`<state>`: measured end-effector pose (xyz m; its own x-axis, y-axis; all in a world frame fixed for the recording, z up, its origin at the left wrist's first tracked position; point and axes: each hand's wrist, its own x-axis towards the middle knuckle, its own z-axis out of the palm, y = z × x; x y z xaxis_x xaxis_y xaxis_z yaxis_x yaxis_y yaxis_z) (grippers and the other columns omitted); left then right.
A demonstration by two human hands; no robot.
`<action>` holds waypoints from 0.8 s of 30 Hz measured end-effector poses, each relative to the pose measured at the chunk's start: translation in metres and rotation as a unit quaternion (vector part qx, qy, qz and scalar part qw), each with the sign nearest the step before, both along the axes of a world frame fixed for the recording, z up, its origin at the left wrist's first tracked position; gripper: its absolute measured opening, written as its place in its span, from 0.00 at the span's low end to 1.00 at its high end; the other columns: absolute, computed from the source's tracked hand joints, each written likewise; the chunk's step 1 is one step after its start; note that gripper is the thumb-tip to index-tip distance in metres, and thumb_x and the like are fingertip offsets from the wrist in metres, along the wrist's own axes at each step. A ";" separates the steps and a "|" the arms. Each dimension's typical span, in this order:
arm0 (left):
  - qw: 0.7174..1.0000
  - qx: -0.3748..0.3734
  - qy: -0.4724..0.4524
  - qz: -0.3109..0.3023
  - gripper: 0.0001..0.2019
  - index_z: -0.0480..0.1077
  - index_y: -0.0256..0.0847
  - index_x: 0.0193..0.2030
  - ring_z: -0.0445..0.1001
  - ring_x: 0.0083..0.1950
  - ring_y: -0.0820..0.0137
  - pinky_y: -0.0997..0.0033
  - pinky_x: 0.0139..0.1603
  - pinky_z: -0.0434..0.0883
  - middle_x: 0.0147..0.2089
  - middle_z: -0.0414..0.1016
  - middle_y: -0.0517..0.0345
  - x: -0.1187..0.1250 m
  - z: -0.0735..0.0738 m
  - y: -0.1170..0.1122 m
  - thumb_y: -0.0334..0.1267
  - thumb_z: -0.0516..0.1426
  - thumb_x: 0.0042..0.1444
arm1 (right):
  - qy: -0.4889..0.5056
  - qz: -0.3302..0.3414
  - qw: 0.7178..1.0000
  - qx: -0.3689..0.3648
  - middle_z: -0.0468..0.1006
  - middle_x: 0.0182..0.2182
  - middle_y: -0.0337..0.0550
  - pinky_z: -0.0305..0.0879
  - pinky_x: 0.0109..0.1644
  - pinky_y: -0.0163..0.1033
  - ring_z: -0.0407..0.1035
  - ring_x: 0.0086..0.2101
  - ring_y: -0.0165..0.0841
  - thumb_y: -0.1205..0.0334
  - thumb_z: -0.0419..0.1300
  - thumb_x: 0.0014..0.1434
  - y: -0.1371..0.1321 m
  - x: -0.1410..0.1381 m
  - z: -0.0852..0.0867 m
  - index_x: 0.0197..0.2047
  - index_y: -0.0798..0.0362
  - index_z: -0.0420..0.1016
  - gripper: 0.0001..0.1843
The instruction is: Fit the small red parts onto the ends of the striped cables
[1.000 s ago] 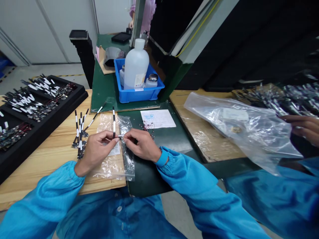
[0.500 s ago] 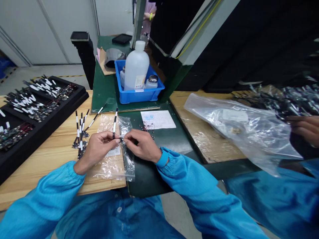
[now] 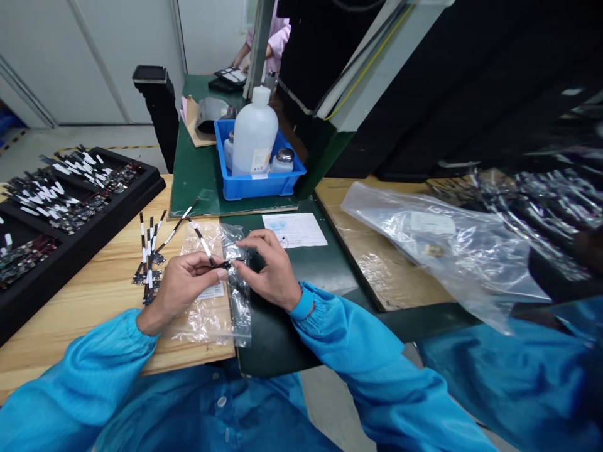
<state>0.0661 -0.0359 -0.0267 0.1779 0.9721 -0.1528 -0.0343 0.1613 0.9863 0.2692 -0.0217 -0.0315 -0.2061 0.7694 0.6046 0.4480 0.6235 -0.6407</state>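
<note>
My left hand (image 3: 186, 282) pinches a small dark circuit board (image 3: 226, 265) with a black-and-white flexible strip (image 3: 201, 238) standing up at a slant from it. My right hand (image 3: 269, 267) is at the board's right end; its thumb tip is at the board, while the index finger is raised apart from it. A clear plastic bag (image 3: 202, 323) with a white label lies under both hands. Left of my left hand, several similar boards with strips (image 3: 149, 276) lie in a loose pile on the wooden board. Fine wires (image 3: 283, 241) show partly behind my right hand.
A black tray (image 3: 113, 194) of boards stands at the left. A blue bin (image 3: 264, 187) holds a large white bottle (image 3: 255, 135) and smaller ones. A printed paper (image 3: 301, 230) lies behind my right hand. At the right are a large plastic bag (image 3: 424, 232) and a blue-clothed person.
My right index finger has lifted away from the board, opening the pinch. The strip in my left hand has tilted left. The far person's hands now hold something over the back tray.
</note>
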 end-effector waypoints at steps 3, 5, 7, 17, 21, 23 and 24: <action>1.000 0.023 0.005 -0.004 0.17 0.81 0.36 0.41 0.83 0.38 0.65 0.73 0.40 0.80 0.39 0.85 0.50 0.000 -0.002 -0.001 0.40 0.72 0.44 | -0.002 -0.028 1.000 0.005 0.69 0.38 0.45 0.70 0.45 0.45 0.68 0.41 0.38 0.65 0.65 0.58 -0.002 0.000 0.001 0.49 0.50 0.73 0.14; 0.999 0.035 0.014 -0.008 0.17 0.82 0.37 0.43 0.83 0.40 0.64 0.72 0.41 0.80 0.41 0.85 0.50 0.000 -0.002 -0.001 0.39 0.72 0.45 | -0.003 -0.033 0.999 0.017 0.69 0.33 0.41 0.69 0.42 0.43 0.67 0.37 0.36 0.65 0.65 0.59 -0.003 0.000 0.001 0.48 0.50 0.73 0.13; 0.998 0.047 0.026 -0.013 0.17 0.82 0.37 0.43 0.84 0.40 0.62 0.70 0.42 0.81 0.43 0.85 0.49 0.001 -0.002 -0.002 0.40 0.72 0.45 | -0.001 -0.025 0.999 0.028 0.69 0.29 0.39 0.68 0.39 0.41 0.67 0.33 0.34 0.66 0.64 0.60 -0.004 -0.001 0.001 0.48 0.50 0.73 0.12; 0.993 0.091 0.071 -0.008 0.16 0.83 0.39 0.43 0.84 0.40 0.58 0.67 0.38 0.82 0.45 0.83 0.49 0.004 0.000 -0.006 0.41 0.70 0.47 | 0.047 0.043 0.998 0.029 0.76 0.33 0.39 0.72 0.37 0.36 0.70 0.31 0.29 0.73 0.57 0.62 -0.005 -0.004 -0.004 0.57 0.49 0.71 0.21; 0.991 0.105 0.081 -0.002 0.16 0.83 0.39 0.43 0.84 0.38 0.59 0.67 0.37 0.83 0.44 0.84 0.49 0.005 0.002 -0.006 0.39 0.70 0.46 | 0.045 0.037 0.997 0.048 0.77 0.32 0.39 0.73 0.38 0.35 0.71 0.31 0.29 0.74 0.58 0.61 -0.006 -0.005 -0.002 0.55 0.49 0.72 0.20; 0.990 0.109 0.087 0.004 0.15 0.83 0.39 0.43 0.84 0.38 0.59 0.67 0.37 0.83 0.44 0.83 0.49 0.006 0.002 -0.006 0.39 0.70 0.46 | 0.041 0.030 0.997 0.052 0.78 0.32 0.39 0.73 0.38 0.36 0.72 0.32 0.29 0.74 0.58 0.61 -0.006 -0.005 -0.001 0.54 0.49 0.72 0.20; 0.990 0.112 0.090 0.007 0.15 0.83 0.39 0.42 0.84 0.38 0.59 0.67 0.38 0.83 0.45 0.83 0.49 0.006 0.002 -0.006 0.39 0.70 0.46 | 0.041 0.028 0.997 0.051 0.78 0.32 0.39 0.74 0.39 0.36 0.72 0.32 0.29 0.74 0.58 0.61 -0.006 -0.006 -0.001 0.54 0.50 0.72 0.20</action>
<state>0.0723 -0.0423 -0.0244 0.1543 0.9872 0.0397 0.1439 -0.0622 0.9876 0.2636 -0.0276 -0.0324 -0.1944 0.6914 0.6958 0.3593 0.7102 -0.6054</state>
